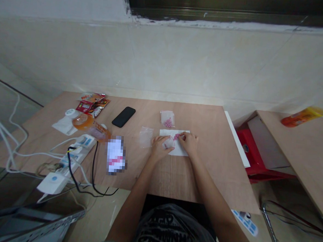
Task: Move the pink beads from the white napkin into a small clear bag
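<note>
On the wooden table lies a white sheet of paper with a small cluster of pink beads on it. My left hand rests at the paper's left side, thumb and fingers curved around a small clear plastic bag. Just right of the beads, my right hand has its fingertips pinched together at the cluster's edge; what is between them is too small to make out. Beyond the paper sits another clear bag with pink beads inside. A flat clear bag lies left of my left hand.
A black phone, a lit phone, an orange drink bottle and snack packets occupy the table's left. A power strip with cables lies at the left edge. A red stool stands between the tables.
</note>
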The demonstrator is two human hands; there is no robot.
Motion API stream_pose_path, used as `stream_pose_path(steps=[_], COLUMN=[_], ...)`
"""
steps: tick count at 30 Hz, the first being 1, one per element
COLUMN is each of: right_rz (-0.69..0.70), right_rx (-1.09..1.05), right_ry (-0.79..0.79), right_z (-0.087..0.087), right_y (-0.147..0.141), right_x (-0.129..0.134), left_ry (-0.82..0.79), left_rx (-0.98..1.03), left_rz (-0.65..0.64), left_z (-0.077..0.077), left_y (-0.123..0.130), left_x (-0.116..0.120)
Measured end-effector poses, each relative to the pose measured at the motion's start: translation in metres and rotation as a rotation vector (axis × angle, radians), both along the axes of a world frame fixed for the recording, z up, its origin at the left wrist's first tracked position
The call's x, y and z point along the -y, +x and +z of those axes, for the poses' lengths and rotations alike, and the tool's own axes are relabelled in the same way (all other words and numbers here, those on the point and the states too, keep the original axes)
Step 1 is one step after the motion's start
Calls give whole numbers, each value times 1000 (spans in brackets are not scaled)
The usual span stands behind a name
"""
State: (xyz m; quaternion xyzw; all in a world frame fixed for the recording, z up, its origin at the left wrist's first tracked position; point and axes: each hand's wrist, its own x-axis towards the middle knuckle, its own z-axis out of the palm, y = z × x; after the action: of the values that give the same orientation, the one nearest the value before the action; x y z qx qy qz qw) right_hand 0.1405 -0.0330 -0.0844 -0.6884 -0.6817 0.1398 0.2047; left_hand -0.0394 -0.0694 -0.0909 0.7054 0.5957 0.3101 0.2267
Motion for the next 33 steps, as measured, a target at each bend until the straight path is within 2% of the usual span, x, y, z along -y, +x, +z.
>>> stream_pose_path(steps=[9, 16, 22, 30, 33], right_rz=[14, 154, 244, 247, 206], right_rx=[-104, -302, -403, -398, -388], right_ry=[42, 72, 70, 68, 75], right_z=[0, 0, -2, -6, -7], right_y=[5, 3, -3, -1, 1], right_x=[10, 25, 28, 27, 25], left_ry=[-13, -5, 2, 26, 38], left_rx=[-8, 10, 32, 35, 39], left_rz=[5, -5, -4, -6, -13], left_z=[2, 3, 5, 2, -1], left_y=[0, 0, 0, 0, 0], left_x=[1, 1, 2, 1, 1])
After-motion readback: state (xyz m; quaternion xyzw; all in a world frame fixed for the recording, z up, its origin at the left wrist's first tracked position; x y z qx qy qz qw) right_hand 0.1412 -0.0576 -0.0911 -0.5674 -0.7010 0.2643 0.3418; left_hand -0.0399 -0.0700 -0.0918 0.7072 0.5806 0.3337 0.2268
